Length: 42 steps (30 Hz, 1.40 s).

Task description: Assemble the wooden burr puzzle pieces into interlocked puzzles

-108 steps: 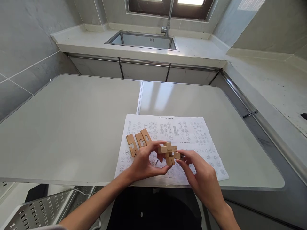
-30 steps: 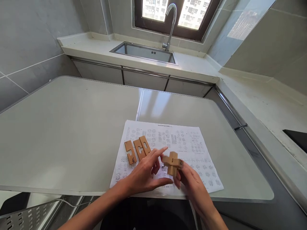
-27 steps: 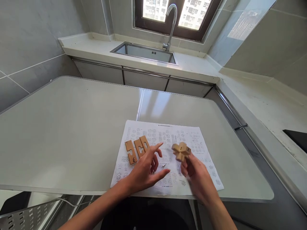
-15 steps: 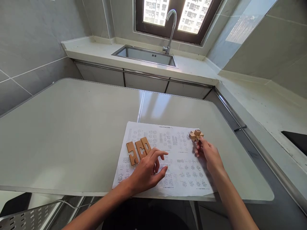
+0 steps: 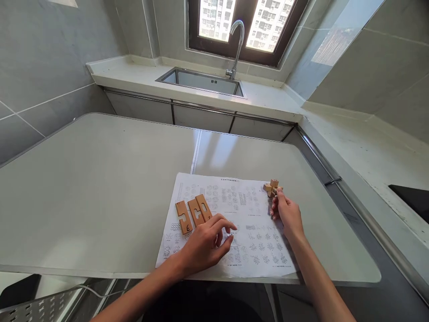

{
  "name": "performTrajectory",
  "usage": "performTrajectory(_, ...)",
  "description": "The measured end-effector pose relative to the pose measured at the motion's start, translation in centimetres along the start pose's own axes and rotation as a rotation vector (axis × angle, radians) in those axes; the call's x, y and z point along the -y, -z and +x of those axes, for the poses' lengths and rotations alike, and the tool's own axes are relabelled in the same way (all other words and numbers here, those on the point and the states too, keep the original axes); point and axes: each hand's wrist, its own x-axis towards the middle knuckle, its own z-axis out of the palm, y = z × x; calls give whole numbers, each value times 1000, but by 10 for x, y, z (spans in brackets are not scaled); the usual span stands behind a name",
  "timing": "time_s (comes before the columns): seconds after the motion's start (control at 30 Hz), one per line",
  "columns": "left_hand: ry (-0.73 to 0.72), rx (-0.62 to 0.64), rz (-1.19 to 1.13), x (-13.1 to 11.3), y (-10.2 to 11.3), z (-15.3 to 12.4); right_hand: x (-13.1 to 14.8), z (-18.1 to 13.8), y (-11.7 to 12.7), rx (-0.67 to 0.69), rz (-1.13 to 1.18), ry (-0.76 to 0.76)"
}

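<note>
Carried from centre to the sheet's [image 5: 248,232] far right corner, the wooden cross [image 5: 272,188] stays pinched by the right hand [image 5: 284,213]; left hand [image 5: 208,243] rests loosely spread near three flat pieces [image 5: 193,213].

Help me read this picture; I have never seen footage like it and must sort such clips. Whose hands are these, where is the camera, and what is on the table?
The camera sits on a person's head, looking down at their own bare hands. The right hand touches a small assembled wooden puzzle at the far right corner of a printed instruction sheet. The left hand rests on the sheet near three loose notched wooden pieces. All lie on a grey table; a sink is behind.
</note>
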Motion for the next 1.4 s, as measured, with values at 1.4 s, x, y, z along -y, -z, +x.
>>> performTrajectory(1.4, 140, -151, 560, 32, 80, -19, 37, -31, -113, 950, -516, 1033)
